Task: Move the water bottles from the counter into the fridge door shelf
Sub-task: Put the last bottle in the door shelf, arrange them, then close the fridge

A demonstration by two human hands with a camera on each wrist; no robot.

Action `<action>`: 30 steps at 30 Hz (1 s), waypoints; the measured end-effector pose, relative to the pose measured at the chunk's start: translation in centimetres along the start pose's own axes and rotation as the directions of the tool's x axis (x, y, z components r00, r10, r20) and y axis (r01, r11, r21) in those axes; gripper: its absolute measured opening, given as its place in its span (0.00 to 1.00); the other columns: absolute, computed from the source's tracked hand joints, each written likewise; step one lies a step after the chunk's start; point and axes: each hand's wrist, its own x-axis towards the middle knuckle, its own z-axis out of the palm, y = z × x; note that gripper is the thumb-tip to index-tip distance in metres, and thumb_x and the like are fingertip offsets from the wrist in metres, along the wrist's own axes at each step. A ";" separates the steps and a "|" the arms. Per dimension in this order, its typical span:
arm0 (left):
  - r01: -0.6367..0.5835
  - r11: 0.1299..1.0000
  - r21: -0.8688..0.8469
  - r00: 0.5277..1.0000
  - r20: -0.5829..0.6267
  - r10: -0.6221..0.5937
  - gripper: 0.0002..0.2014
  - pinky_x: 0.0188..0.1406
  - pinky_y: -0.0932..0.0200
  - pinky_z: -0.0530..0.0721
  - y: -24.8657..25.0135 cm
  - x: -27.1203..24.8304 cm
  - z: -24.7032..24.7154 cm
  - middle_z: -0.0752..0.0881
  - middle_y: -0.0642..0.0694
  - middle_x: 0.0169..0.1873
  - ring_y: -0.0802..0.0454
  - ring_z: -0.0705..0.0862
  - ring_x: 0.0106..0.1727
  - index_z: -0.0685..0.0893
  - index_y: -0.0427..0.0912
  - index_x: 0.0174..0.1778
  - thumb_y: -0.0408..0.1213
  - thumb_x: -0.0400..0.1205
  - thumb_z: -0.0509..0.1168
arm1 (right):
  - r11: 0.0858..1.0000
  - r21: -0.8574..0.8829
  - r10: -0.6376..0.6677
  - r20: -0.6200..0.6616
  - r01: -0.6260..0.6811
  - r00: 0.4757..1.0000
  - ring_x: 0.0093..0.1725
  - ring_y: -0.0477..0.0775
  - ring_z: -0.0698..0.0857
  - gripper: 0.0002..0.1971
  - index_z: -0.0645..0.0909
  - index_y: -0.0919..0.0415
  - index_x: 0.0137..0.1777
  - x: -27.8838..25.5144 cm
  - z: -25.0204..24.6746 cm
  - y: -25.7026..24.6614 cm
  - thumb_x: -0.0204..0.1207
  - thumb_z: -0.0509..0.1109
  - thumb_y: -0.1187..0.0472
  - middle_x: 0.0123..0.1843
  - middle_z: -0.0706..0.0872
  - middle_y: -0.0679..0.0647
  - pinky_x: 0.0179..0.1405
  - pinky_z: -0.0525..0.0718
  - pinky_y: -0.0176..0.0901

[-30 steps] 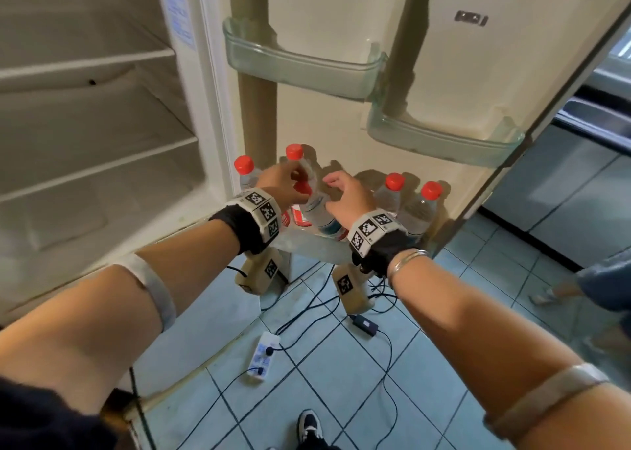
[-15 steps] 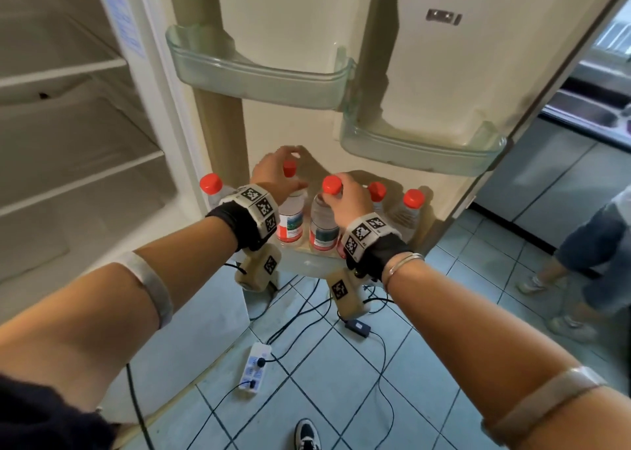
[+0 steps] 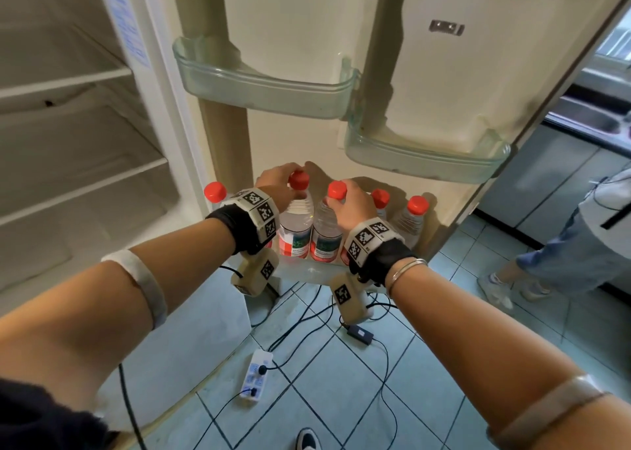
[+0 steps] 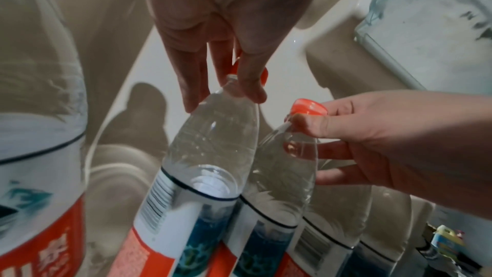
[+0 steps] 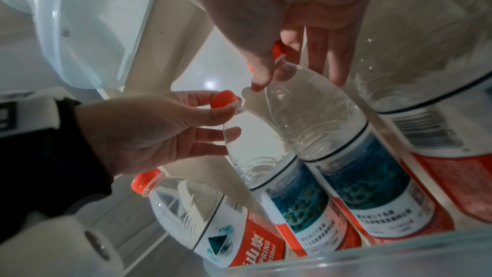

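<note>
Fingers (image 4: 226, 66) pinch ribbed red caps (image 3: 299, 179) atop clear plastic bottles (image 3: 295, 226).

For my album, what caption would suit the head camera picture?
Left hand and right hand each pinch a red-capped water bottle standing in the bottom fridge door shelf.

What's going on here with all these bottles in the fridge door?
A person is loading water bottles into the bottom shelf of the open fridge door. The left hand pinches the red cap of one bottle and the right hand pinches the cap of the bottle beside it; both stand upright in the shelf. Three more red-capped bottles stand in the same row, one to the left and two to the right.
</note>
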 end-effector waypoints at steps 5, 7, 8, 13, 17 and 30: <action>-0.013 1.000 0.004 0.999 0.044 0.013 0.23 0.54 0.58 0.76 -0.1 -0.3 -0.2 0.83 0.41 0.61 0.43 0.82 0.56 0.79 0.44 0.63 0.30 0.72 0.73 | 1.000 -0.006 -0.022 -0.036 0.022 0.999 0.61 0.63 0.82 0.18 0.76 0.63 0.65 -0.4 -0.3 0.0 0.76 0.71 0.59 0.61 0.85 0.62 0.59 0.77 0.47; -0.013 1.000 0.022 0.998 0.055 0.011 0.23 0.53 0.59 0.75 -0.2 -0.6 -0.4 0.83 0.41 0.60 0.43 0.81 0.57 0.79 0.44 0.63 0.30 0.72 0.73 | 1.000 0.002 -0.026 -0.064 0.026 0.998 0.60 0.63 0.83 0.17 0.77 0.62 0.64 -0.6 -0.5 -0.1 0.76 0.70 0.61 0.60 0.86 0.61 0.58 0.78 0.47; -0.013 1.000 0.025 0.998 0.056 0.011 0.23 0.55 0.58 0.76 -0.2 -0.8 -0.5 0.83 0.42 0.60 0.43 0.82 0.58 0.80 0.44 0.62 0.30 0.72 0.73 | 1.000 0.011 -0.025 -0.077 0.026 0.997 0.60 0.63 0.83 0.16 0.77 0.62 0.63 -0.7 -0.5 -0.2 0.76 0.70 0.62 0.59 0.86 0.61 0.58 0.78 0.46; -0.026 0.999 -0.032 1.000 -0.018 0.025 0.24 0.60 0.62 0.72 -0.7 -2.1 -2.0 0.82 0.47 0.63 0.50 0.79 0.64 0.79 0.45 0.63 0.34 0.71 0.75 | 0.998 0.047 -0.034 -0.100 0.039 0.994 0.59 0.61 0.84 0.17 0.77 0.60 0.64 -1.1 -0.3 -0.3 0.75 0.70 0.63 0.59 0.86 0.60 0.56 0.78 0.44; -0.020 0.995 0.096 0.975 -0.217 0.041 0.21 0.58 0.58 0.74 -1.6 -3.3 -4.5 0.82 0.45 0.65 0.46 0.79 0.65 0.81 0.47 0.60 0.33 0.72 0.74 | 0.998 0.050 -0.032 -0.116 0.038 0.993 0.59 0.62 0.84 0.17 0.76 0.61 0.64 -1.0 0.0 -0.5 0.75 0.69 0.64 0.59 0.86 0.61 0.56 0.78 0.44; 0.100 0.994 0.048 0.948 -0.308 -0.081 0.16 0.49 0.58 0.76 -4.2 -3.8 -5.4 0.86 0.41 0.53 0.44 0.82 0.55 0.80 0.39 0.54 0.24 0.72 0.70 | 0.999 0.023 -0.035 -0.125 0.038 0.992 0.56 0.62 0.83 0.14 0.76 0.62 0.61 -0.5 0.6 -0.2 0.76 0.68 0.64 0.56 0.86 0.61 0.47 0.72 0.38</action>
